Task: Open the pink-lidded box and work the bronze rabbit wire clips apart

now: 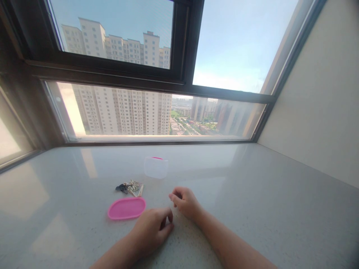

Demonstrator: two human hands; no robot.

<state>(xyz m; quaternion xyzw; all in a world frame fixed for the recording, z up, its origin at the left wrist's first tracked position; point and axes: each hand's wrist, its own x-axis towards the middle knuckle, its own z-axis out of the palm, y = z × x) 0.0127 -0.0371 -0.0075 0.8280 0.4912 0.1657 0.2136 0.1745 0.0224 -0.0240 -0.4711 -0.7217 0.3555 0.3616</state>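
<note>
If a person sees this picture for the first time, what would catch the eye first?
The bright pink oval lid stands out on the pale stone ledge, just left of the left hand, which rests loosely curled beside the right hand. Behind the lid lie a bunch of keys and a clear box; above, the large window shows tall apartment blocks.

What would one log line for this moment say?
left hand curled on counter near pink lid | right hand curled, empty-looking | keys, clear container beyond lid
</note>
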